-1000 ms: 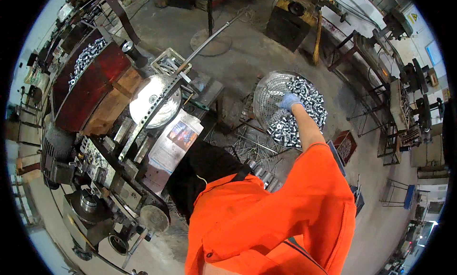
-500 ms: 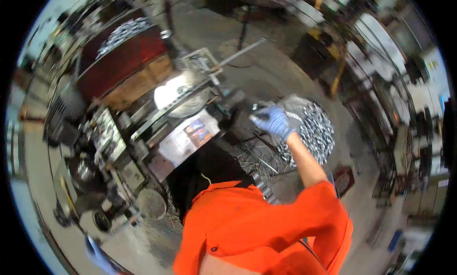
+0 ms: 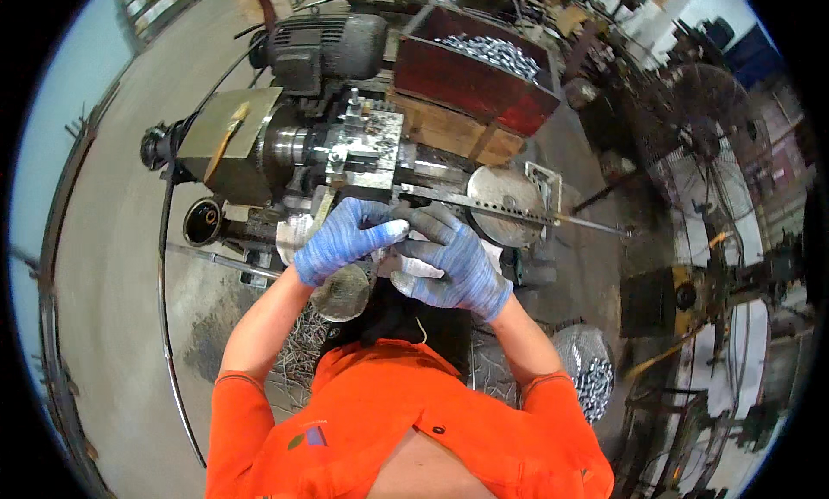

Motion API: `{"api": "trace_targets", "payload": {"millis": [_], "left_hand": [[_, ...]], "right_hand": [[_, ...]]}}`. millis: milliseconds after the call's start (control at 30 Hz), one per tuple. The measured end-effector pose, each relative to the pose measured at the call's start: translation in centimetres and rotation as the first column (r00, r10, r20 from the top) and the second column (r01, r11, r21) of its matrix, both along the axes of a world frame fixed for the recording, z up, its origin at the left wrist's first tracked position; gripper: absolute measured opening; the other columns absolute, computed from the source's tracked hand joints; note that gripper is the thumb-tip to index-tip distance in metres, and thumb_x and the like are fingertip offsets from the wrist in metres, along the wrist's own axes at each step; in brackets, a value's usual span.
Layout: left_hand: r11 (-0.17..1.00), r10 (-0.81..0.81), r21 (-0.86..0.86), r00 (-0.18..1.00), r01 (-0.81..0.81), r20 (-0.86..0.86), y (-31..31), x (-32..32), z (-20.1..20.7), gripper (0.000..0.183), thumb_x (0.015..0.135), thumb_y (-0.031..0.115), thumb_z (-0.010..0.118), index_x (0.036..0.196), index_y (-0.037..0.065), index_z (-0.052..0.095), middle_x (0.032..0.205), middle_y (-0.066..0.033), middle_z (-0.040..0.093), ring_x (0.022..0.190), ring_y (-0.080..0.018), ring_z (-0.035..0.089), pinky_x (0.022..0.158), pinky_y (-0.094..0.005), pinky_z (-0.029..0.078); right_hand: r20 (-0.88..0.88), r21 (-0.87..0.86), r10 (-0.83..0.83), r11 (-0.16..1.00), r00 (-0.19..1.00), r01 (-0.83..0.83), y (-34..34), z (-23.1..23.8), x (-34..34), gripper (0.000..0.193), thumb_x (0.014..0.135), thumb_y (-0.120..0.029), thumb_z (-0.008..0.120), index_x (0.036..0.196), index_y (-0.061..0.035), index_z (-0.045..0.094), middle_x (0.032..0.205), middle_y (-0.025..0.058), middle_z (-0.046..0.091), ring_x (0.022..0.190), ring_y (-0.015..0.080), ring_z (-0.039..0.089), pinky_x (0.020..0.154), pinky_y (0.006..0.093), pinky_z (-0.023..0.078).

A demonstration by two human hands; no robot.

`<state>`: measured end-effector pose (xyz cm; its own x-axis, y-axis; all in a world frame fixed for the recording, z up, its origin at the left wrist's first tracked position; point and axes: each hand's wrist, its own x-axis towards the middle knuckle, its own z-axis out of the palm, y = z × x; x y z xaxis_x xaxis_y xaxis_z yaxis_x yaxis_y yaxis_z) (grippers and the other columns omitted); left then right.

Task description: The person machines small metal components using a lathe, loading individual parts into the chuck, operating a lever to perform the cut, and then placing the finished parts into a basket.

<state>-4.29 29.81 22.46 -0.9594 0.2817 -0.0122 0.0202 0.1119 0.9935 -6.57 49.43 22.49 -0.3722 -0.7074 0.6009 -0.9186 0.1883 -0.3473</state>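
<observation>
My two hands, in blue knit gloves, meet in front of the machine's metal block (image 3: 363,149). My left hand (image 3: 345,243) is closed, its thumb pressed toward the curled fingers; whatever it may pinch is hidden. Beside it, my right hand (image 3: 458,264) reaches in with fingers apart and thumb held away from them, its fingertips close to the left hand's. Grey grime darkens the right glove's fingers. Behind the hands a perforated metal bar (image 3: 484,203) runs to the right, past a round metal disc (image 3: 505,204).
A red bin (image 3: 471,76) of shiny metal parts stands behind the machine. A motor (image 3: 328,54) and a brush (image 3: 226,141) are at the left. By my right elbow sits a basket (image 3: 577,344) of metal parts. A round pan (image 3: 342,293) lies below my left hand; a fan (image 3: 704,128) stands right.
The view has swung left. My right hand has left the basket of metal parts and come to the machine. My left hand has risen from the lower left to meet it.
</observation>
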Motion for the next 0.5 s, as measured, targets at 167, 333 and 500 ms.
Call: {"api": "trace_targets", "payload": {"millis": [167, 333, 500], "left_hand": [[0.974, 0.218, -0.050, 0.975, -0.220, -0.049, -0.7, -0.6, -1.4, 0.027, 0.083, 0.029, 0.063, 0.085, 0.002, 0.066, 0.068, 0.0018, 0.059, 0.061, -0.0041, 0.049, 0.054, -0.0212, 0.040], [0.936, 0.339, -0.050, 0.932, -0.348, -0.131, -0.8, -1.1, -2.5, 0.028, 0.084, 0.028, 0.062, 0.081, 0.001, 0.067, 0.061, 0.0015, 0.058, 0.055, -0.0044, 0.048, 0.048, -0.0223, 0.038], [0.894, 0.448, 0.104, 0.884, -0.437, -0.134, -2.3, -0.6, -3.0, 0.037, 0.083, 0.035, 0.063, 0.084, -0.001, 0.067, 0.061, -0.0053, 0.061, 0.057, -0.0071, 0.052, 0.052, -0.0258, 0.042]], "right_hand": [[0.111, 0.119, -0.209, 0.973, 0.972, 0.196, -2.2, 0.0, -0.1, 0.039, 0.067, -0.037, 0.070, 0.094, -0.0090, 0.065, 0.112, 0.0275, 0.052, 0.103, 0.0408, 0.052, 0.087, 0.0429, 0.044], [0.132, 0.166, -0.195, 0.971, 0.972, 0.172, -4.5, 0.3, -0.8, 0.034, 0.069, -0.036, 0.069, 0.085, -0.0068, 0.066, 0.100, 0.0212, 0.057, 0.092, 0.0370, 0.054, 0.081, 0.0446, 0.044], [0.180, 0.185, -0.139, 0.977, 0.974, 0.105, -6.5, 1.2, -1.7, 0.036, 0.068, -0.036, 0.071, 0.087, -0.0054, 0.067, 0.103, 0.0191, 0.058, 0.094, 0.0352, 0.054, 0.082, 0.0419, 0.044]]}}
